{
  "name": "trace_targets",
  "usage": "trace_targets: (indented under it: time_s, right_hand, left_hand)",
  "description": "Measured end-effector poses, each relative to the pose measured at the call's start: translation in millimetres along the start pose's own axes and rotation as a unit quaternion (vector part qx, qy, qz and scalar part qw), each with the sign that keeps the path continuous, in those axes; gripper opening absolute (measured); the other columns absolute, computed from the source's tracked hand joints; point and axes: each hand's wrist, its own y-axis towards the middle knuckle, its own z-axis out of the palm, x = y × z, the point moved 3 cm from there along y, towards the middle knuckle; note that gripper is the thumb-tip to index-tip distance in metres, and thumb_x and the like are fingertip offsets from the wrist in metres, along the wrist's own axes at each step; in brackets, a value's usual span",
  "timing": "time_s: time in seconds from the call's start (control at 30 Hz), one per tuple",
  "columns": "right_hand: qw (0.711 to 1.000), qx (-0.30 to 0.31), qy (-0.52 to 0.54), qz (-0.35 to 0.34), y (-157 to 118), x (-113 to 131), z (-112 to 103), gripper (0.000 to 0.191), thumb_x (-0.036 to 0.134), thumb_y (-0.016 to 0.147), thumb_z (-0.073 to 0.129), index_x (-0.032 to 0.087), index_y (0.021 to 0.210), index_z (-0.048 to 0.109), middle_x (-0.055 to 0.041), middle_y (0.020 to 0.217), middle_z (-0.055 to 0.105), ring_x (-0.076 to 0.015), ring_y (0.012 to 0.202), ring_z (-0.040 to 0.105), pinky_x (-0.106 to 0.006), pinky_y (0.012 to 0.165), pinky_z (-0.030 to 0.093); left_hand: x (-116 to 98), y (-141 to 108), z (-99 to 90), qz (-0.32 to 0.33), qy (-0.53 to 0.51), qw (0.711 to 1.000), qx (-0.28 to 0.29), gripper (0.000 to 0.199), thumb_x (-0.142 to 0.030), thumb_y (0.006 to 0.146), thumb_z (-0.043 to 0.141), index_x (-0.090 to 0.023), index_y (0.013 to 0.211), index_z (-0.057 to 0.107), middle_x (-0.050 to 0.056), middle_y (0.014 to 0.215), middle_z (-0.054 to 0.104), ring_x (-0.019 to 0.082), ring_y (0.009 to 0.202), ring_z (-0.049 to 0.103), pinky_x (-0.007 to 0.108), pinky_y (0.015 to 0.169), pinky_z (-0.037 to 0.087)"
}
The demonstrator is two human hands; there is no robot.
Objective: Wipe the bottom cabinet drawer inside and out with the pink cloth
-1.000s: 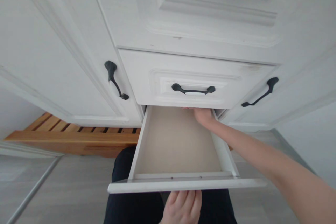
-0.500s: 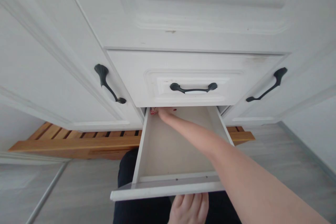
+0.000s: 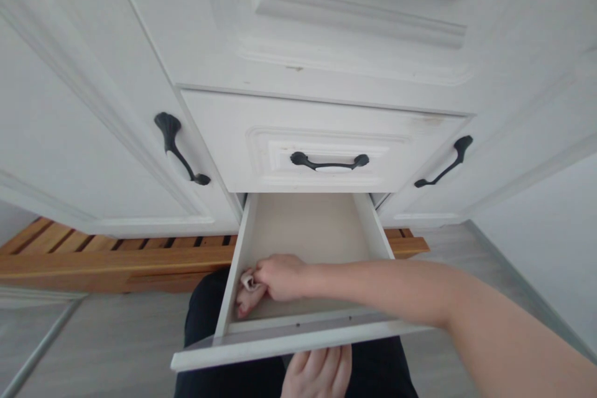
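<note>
Inside the pulled-out white drawer (image 3: 312, 224), my right hand (image 3: 280, 277) is closed on a pinkish-white cloth (image 3: 248, 292) near the front left corner. The cloth is bunched up and lies against the drawer's left wall. My left hand (image 3: 318, 373) has its fingers curled against the underside of the drawer's front panel (image 3: 280, 348), below its outer edge. Its thumb and palm are partly out of view.
Above the drawer is a closed white drawer front with a dark handle (image 3: 329, 163). Cabinet doors with dark handles (image 3: 180, 148) stand on both sides. A slatted wooden board (image 3: 116, 264) runs behind the open drawer. My legs in dark trousers are beneath it.
My right hand has come from the back left of the drawer to its front left, bringing the cloth. My left hand stays at the drawer front. The view has shifted slightly.
</note>
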Motion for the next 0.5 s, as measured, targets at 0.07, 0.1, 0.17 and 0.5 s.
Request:
trace_targets:
  time_s: [0.07,0.1,0.17,0.5]
  right_hand:
    - [0.998,0.035,0.044,-0.011,-10,7,7,0.019,0.032,0.084,0.064,0.023,0.099,0.073,-0.0037,0.101,0.076,-0.0193,0.086,0.070,-0.024,0.058,0.042]
    - [0.996,0.056,0.067,-0.010,-13,7,7,0.017,0.031,0.083,0.066,0.023,0.096,0.074,-0.0024,0.095,0.076,-0.0174,0.080,0.069,-0.023,0.056,0.041]
    - [0.993,0.078,0.088,0.002,-18,-2,-2,0.012,0.024,0.078,0.070,0.023,0.088,0.074,0.0010,0.082,0.075,-0.0141,0.069,0.066,-0.021,0.056,0.041]
    - [0.941,-0.237,0.027,0.242,-7,-117,-99,0.042,0.026,0.103,0.027,0.023,0.130,0.060,-0.0107,0.125,0.068,-0.0268,0.125,0.056,-0.046,0.107,0.040]
  left_hand:
    - [1,0,-0.7,0.004,0.006,1.000,0.007,0.021,-0.014,0.082,0.057,-0.020,0.096,0.072,-0.002,0.085,0.075,0.015,0.080,0.063,0.033,0.078,0.041]
    - [1,0,-1.2,0.007,0.010,1.000,0.011,0.022,-0.014,0.082,0.057,-0.020,0.097,0.072,-0.002,0.085,0.075,0.015,0.081,0.063,0.033,0.078,0.041]
    - [2,1,-2.4,0.011,0.013,1.000,0.017,0.023,-0.014,0.084,0.054,-0.020,0.098,0.072,-0.002,0.085,0.075,0.014,0.082,0.062,0.033,0.078,0.042]
    - [1,3,-1.4,-0.004,0.023,1.000,-0.003,0.020,-0.012,0.085,0.056,-0.019,0.093,0.073,-0.002,0.085,0.074,0.015,0.078,0.064,0.035,0.076,0.042]
